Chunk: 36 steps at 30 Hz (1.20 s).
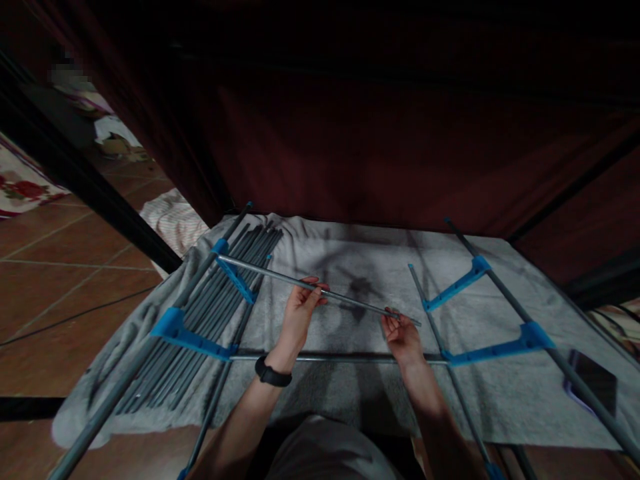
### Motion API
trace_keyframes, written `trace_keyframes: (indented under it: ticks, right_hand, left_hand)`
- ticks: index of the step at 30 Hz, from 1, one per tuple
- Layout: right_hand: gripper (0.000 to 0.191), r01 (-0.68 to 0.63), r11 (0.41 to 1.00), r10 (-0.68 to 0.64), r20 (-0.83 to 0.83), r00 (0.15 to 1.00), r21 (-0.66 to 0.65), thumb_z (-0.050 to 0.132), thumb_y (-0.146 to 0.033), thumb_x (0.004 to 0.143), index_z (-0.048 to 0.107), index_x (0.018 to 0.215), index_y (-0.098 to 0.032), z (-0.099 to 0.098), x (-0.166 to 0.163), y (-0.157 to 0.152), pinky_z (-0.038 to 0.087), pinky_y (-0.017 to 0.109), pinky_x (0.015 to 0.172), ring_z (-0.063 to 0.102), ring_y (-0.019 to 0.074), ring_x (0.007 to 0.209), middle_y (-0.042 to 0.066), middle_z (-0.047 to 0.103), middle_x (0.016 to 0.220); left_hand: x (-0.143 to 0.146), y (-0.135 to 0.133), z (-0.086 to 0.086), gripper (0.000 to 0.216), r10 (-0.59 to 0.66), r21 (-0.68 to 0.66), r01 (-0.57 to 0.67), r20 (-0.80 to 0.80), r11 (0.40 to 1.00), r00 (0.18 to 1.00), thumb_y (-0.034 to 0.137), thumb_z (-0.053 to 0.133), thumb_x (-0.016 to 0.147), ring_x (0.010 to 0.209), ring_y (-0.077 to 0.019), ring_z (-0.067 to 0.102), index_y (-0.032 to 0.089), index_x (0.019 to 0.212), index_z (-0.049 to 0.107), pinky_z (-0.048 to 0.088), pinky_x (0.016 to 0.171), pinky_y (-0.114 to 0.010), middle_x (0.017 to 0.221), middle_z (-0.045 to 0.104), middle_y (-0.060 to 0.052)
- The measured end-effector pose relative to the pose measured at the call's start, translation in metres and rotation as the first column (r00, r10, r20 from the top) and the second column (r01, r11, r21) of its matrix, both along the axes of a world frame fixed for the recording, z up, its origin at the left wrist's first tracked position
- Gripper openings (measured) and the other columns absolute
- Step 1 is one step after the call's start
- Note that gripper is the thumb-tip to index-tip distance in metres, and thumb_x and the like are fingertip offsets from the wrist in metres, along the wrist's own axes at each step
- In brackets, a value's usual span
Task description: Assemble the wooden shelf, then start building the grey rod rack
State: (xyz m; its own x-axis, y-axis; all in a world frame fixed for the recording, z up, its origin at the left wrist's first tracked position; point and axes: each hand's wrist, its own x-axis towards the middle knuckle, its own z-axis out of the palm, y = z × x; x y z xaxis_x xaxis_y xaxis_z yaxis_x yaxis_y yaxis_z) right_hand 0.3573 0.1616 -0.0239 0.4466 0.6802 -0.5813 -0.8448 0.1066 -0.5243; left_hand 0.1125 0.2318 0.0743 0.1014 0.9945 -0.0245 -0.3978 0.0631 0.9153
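A thin grey metal tube (353,301) slants across the middle of the view. My left hand (299,308) is closed on it near its centre, thumb and fingers pinching it. Close to its right end, my right hand (403,335) has its fingers curled around the tube. The tube's far left end meets or overlaps a blue plastic bracket (235,277) on the left frame; which of the two, I cannot tell. Below my hands, another crossbar (345,359) joins the left lower blue bracket (193,340) to the right lower blue bracket (500,347).
Several loose grey tubes (210,320) lie bundled on the grey blanket (345,257) at left. The right frame has an upper blue bracket (457,283). A phone (593,380) lies at far right. Behind hangs a dark red curtain (350,153); tiled floor (75,267) shows at left.
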Motion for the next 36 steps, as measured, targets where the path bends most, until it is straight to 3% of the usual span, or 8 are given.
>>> trace_keyframes:
  ticks: [10,17,23,28,36]
  right_hand:
    - [0.022,-0.063,0.998,0.063,-0.076,0.995,-0.003,0.046,-0.01,0.088,0.063,0.077,-0.02,0.006,-0.023,0.0,0.063,0.028,0.074,0.073,0.0135,0.075,0.003,0.076,0.078]
    - [0.018,-0.079,0.997,0.08,-0.079,0.994,0.011,0.048,-0.013,0.09,0.061,0.08,-0.02,0.011,-0.038,0.0,0.063,0.028,0.076,0.073,0.0147,0.078,0.003,0.073,0.077]
    - [0.015,-0.247,0.968,0.249,-0.064,0.966,0.034,0.052,-0.019,0.091,0.061,0.079,-0.02,0.016,-0.047,-0.003,0.062,0.03,0.078,0.073,0.0161,0.081,0.006,0.074,0.082]
    - [0.008,-0.409,0.912,0.409,0.004,0.912,0.04,0.058,-0.02,0.086,0.065,0.086,-0.018,0.015,-0.048,-0.011,0.061,0.031,0.075,0.073,0.0184,0.082,0.011,0.076,0.091]
    - [0.009,-0.384,0.923,0.382,0.083,0.921,0.011,0.065,-0.016,0.079,0.068,0.088,-0.016,0.002,-0.043,-0.019,0.061,0.028,0.07,0.074,0.0178,0.076,0.01,0.077,0.087]
  left_hand:
    - [0.012,-0.007,0.0,0.04,-0.016,-0.003,0.016,-0.039,1.0,0.999,0.037,0.077,0.077,0.094,-0.0199,0.067,0.02,0.109,0.061,0.054,0.081,-0.033,0.097,0.073,-0.006]
    - [0.023,-0.016,-0.002,0.037,-0.048,-0.006,0.047,-0.05,0.999,0.998,0.038,0.074,0.08,0.095,-0.02,0.068,0.021,0.109,0.06,0.054,0.082,-0.034,0.098,0.073,-0.006]
    - [0.028,-0.02,-0.004,0.036,-0.081,0.015,0.082,-0.052,0.996,0.995,0.039,0.07,0.084,0.095,-0.0207,0.069,0.02,0.111,0.057,0.054,0.083,-0.036,0.098,0.073,-0.007]
    - [0.02,-0.014,0.006,0.036,-0.041,0.109,0.056,-0.138,0.992,0.99,0.037,0.067,0.087,0.095,-0.0199,0.068,0.02,0.116,0.056,0.053,0.082,-0.033,0.098,0.072,-0.007]
    - [0.008,-0.003,0.032,0.036,0.042,0.315,0.044,-0.259,0.948,0.965,0.036,0.062,0.091,0.095,-0.0187,0.067,0.022,0.122,0.053,0.05,0.089,-0.032,0.098,0.07,-0.005]
